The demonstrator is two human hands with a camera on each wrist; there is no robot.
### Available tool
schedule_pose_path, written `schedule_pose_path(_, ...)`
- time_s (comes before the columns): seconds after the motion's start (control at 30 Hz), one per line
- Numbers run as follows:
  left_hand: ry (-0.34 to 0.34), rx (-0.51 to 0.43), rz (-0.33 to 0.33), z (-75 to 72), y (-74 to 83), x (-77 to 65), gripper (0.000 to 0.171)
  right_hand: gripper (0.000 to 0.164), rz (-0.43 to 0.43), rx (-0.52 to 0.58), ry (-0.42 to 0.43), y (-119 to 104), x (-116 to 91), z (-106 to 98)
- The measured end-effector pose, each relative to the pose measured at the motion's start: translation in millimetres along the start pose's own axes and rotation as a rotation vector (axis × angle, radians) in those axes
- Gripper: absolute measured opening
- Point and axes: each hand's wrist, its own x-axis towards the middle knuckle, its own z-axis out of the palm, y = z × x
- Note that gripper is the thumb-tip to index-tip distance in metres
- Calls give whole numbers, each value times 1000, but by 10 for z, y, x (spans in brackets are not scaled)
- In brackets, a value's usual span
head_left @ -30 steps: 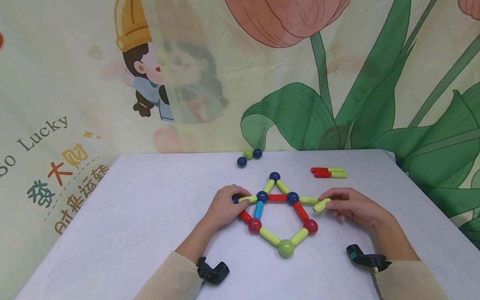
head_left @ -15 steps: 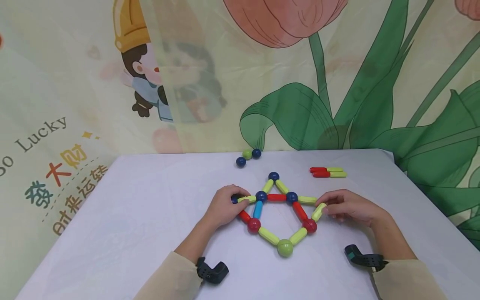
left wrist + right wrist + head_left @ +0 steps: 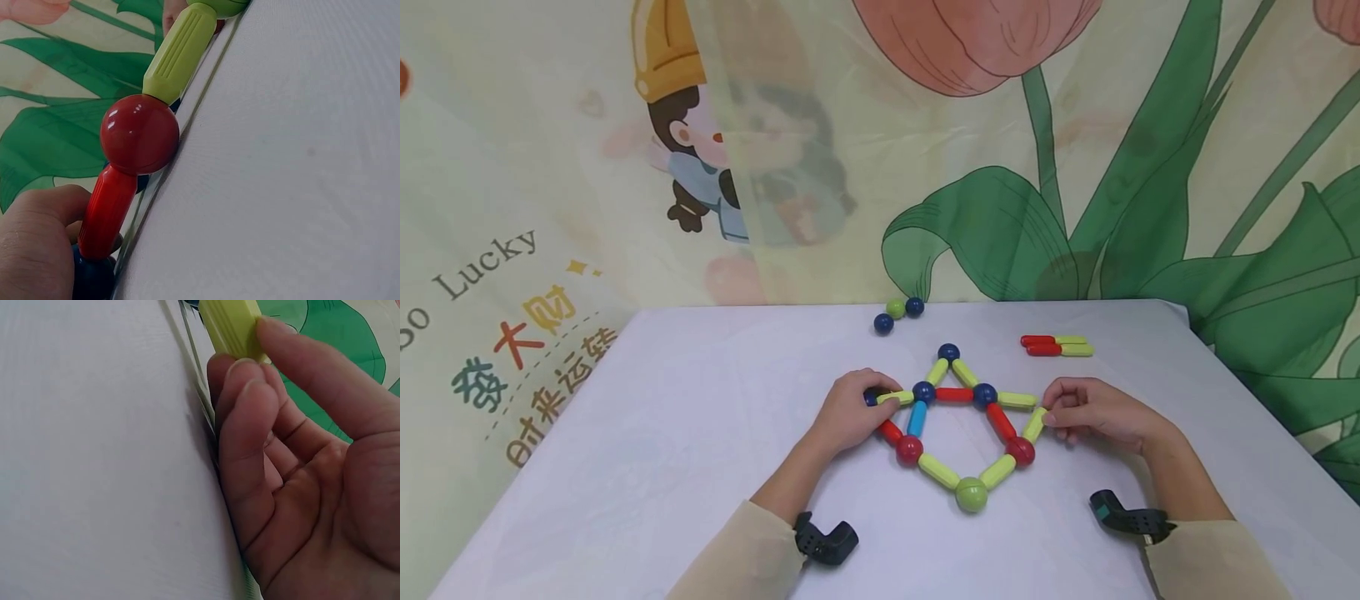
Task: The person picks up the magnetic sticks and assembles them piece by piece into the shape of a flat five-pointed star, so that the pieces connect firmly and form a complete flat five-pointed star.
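The shape (image 3: 955, 394) is made of rods and balls, and it lies on the white table (image 3: 700, 467) in front of the person. The left hand (image 3: 850, 412) is at its left side. Its thumb and fingers are bent round the blue corner ball (image 3: 871, 398), with just a small gap between them. The tips lie by the left rod (image 3: 897, 399), which is yellow. A slanted red rod (image 3: 107, 215) goes from that ball to the left red ball (image 3: 909, 451).

The right hand (image 3: 1101, 412) pinches a yellow rod (image 3: 1035, 425) with its thumb and pointer finger, nearly closed. The other fingers are curled in. The low end of the rod meets the right red ball (image 3: 1020, 451). Its top end is close to the tip of the side rod (image 3: 1017, 400); I can't tell if they touch.

A green ball (image 3: 972, 494) is at the near point of the shape, and a blue top ball (image 3: 949, 353) is at the far point. At the back edge sit a small green ball (image 3: 896, 308) and two blue balls (image 3: 883, 324). Two red and yellow sticks (image 3: 1058, 345) lie side by side at the back right.
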Motion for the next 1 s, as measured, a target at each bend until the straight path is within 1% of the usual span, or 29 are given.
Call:
schedule_pose_path(0.3,-7,8,-2,8,-2,4,18,23,2,30,4,8,5,12)
schedule_pose_path(0.57,2,14,42,-7,-21,-5,20,27,7,-2,14,-20,30,29)
schedule_pose_path(0.87,-10,30,63,-8,-11,-8,20,27,5,4,7,-39,17,40)
schedule_pose_path(1.0,-17,45,61,-8,-2,-1,21,26,-1,-1,9,-35,22,40)
